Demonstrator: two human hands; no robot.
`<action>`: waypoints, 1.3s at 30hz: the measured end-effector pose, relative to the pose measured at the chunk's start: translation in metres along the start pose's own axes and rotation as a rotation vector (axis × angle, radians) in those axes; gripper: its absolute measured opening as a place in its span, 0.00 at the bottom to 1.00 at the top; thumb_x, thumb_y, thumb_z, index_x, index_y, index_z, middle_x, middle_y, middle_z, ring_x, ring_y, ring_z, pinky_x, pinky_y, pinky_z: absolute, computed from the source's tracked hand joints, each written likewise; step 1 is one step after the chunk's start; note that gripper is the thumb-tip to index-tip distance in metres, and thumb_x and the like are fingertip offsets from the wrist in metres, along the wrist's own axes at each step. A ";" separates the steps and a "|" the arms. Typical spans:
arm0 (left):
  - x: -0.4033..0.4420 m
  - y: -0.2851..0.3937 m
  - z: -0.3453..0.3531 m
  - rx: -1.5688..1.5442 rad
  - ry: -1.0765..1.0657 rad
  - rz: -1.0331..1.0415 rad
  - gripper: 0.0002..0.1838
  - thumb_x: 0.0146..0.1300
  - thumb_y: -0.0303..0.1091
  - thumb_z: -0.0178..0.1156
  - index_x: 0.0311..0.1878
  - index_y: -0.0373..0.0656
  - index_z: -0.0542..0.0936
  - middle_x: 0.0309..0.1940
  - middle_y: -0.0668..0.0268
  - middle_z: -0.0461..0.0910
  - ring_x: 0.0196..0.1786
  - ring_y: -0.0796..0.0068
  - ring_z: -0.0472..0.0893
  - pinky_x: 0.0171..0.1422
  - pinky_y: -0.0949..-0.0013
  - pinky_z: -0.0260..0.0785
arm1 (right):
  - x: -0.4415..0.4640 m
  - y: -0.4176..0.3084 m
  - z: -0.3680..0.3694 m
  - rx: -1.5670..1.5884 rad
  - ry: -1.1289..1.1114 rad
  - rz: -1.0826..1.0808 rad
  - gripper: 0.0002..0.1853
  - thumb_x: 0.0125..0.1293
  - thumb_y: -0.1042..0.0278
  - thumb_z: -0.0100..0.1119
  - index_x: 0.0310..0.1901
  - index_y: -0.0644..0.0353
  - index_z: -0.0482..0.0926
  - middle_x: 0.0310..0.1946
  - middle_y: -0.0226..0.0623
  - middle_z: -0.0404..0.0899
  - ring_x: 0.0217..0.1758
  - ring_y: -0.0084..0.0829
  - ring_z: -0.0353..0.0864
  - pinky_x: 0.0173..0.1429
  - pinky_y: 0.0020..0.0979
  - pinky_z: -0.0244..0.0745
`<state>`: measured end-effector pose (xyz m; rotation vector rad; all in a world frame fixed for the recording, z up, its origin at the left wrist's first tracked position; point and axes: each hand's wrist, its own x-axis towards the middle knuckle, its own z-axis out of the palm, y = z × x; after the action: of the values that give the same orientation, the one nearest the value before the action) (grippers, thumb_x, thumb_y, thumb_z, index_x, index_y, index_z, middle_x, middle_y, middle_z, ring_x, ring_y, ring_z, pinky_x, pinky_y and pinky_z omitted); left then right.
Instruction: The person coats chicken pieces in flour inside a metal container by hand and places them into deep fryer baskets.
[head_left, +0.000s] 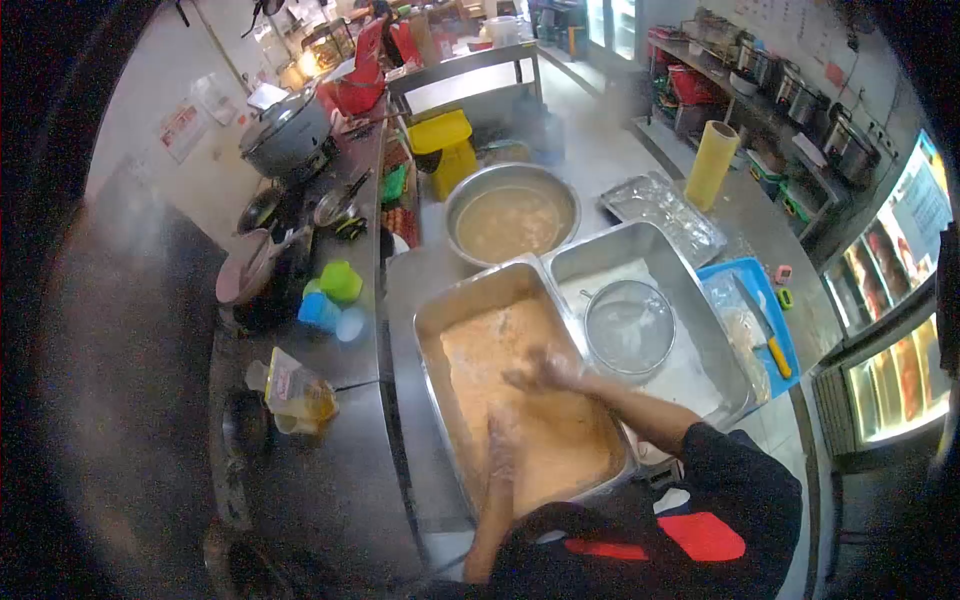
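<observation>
A deep steel tray [424, 345] in front of me holds a layer of orange-tinted powder [480, 350], like seasoned flour. Over its lower middle is my left hand [503, 450], dusted and smeared by motion, so its fingers are unclear. My right hand [548, 372] reaches in from the right, low over the powder, fingers apart and nothing visible in them. To the right stands a second steel tray [690, 290] with white powder, and a round mesh sieve [630, 328] rests in it. Behind both trays sits a large steel bowl [572, 215] of cloudy liquid with pale pieces.
A blue tray [790, 340] at the right holds a yellow-handled knife [778, 355]. Behind it are a plastic-wrapped tray [665, 215] and an upright yellow roll [712, 165]. The left counter carries a jug [300, 395], green and blue cups [342, 282] and a large pot [288, 135].
</observation>
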<state>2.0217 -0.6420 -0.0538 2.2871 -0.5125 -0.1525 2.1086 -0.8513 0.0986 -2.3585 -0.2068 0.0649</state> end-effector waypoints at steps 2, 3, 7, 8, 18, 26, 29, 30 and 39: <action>-0.018 -0.004 -0.010 -0.281 0.035 -0.178 0.23 0.69 0.37 0.37 0.65 0.39 0.56 0.65 0.52 0.53 0.66 0.57 0.58 0.71 0.59 0.50 | 0.033 0.015 -0.026 0.103 -0.007 -0.057 0.11 0.61 0.62 0.54 0.34 0.63 0.75 0.30 0.48 0.75 0.39 0.42 0.76 0.41 0.43 0.70; -0.028 -0.003 -0.018 -0.264 0.031 -0.245 0.23 0.68 0.37 0.38 0.63 0.39 0.57 0.63 0.53 0.54 0.64 0.57 0.58 0.69 0.59 0.51 | 0.055 0.024 -0.039 -0.068 0.328 -0.143 0.16 0.60 0.51 0.56 0.36 0.56 0.79 0.30 0.43 0.78 0.32 0.42 0.77 0.34 0.39 0.71; -0.062 0.013 -0.043 -0.169 0.015 -0.406 0.20 0.68 0.39 0.40 0.59 0.39 0.60 0.58 0.54 0.58 0.58 0.58 0.62 0.63 0.59 0.54 | 0.158 0.077 -0.098 -0.184 0.482 -0.266 0.15 0.60 0.55 0.55 0.32 0.60 0.78 0.26 0.47 0.77 0.30 0.47 0.76 0.35 0.41 0.71; -0.065 0.016 -0.044 -0.138 0.016 -0.432 0.20 0.67 0.40 0.41 0.58 0.39 0.61 0.56 0.55 0.59 0.57 0.59 0.63 0.62 0.60 0.55 | 0.182 0.095 -0.101 -0.225 0.457 -0.288 0.14 0.61 0.57 0.54 0.32 0.60 0.78 0.26 0.47 0.77 0.29 0.47 0.76 0.35 0.41 0.71; -0.044 0.036 -0.094 0.199 0.295 -0.621 0.16 0.65 0.44 0.46 0.46 0.41 0.69 0.42 0.58 0.69 0.42 0.61 0.71 0.47 0.61 0.64 | 0.280 0.189 -0.131 -0.199 0.332 0.164 0.21 0.59 0.44 0.49 0.35 0.53 0.82 0.38 0.48 0.79 0.42 0.42 0.79 0.44 0.40 0.73; -0.012 0.037 -0.096 0.570 0.525 -0.816 0.17 0.64 0.47 0.51 0.36 0.42 0.76 0.30 0.61 0.77 0.30 0.63 0.77 0.35 0.62 0.70 | 0.331 0.355 -0.110 0.337 0.425 0.018 0.13 0.56 0.56 0.53 0.36 0.54 0.82 0.38 0.45 0.80 0.42 0.37 0.80 0.47 0.38 0.74; 0.018 0.072 -0.119 0.187 0.502 -1.074 0.18 0.63 0.49 0.51 0.33 0.42 0.74 0.33 0.58 0.76 0.34 0.62 0.77 0.37 0.62 0.69 | 0.331 0.351 -0.099 0.845 0.487 0.010 0.12 0.52 0.60 0.57 0.36 0.56 0.81 0.37 0.42 0.81 0.43 0.35 0.80 0.47 0.37 0.74; 0.024 0.084 -0.119 0.166 0.538 -0.996 0.20 0.62 0.52 0.51 0.30 0.42 0.73 0.28 0.60 0.75 0.31 0.65 0.75 0.35 0.62 0.66 | 0.312 0.311 -0.117 0.261 0.360 0.281 0.13 0.51 0.60 0.58 0.36 0.57 0.81 0.37 0.41 0.81 0.42 0.35 0.80 0.46 0.37 0.74; -0.009 -0.075 -0.076 0.268 0.830 -0.658 0.20 0.59 0.49 0.56 0.24 0.40 0.74 0.20 0.59 0.74 0.24 0.60 0.74 0.29 0.58 0.65 | 0.330 0.345 -0.103 -0.055 0.466 0.277 0.15 0.45 0.60 0.61 0.34 0.59 0.81 0.35 0.40 0.82 0.37 0.33 0.81 0.40 0.36 0.74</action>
<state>2.0574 -0.5412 -0.0556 2.4269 0.6812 0.5595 2.4899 -1.1088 -0.0643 -2.3674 0.3473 -0.3578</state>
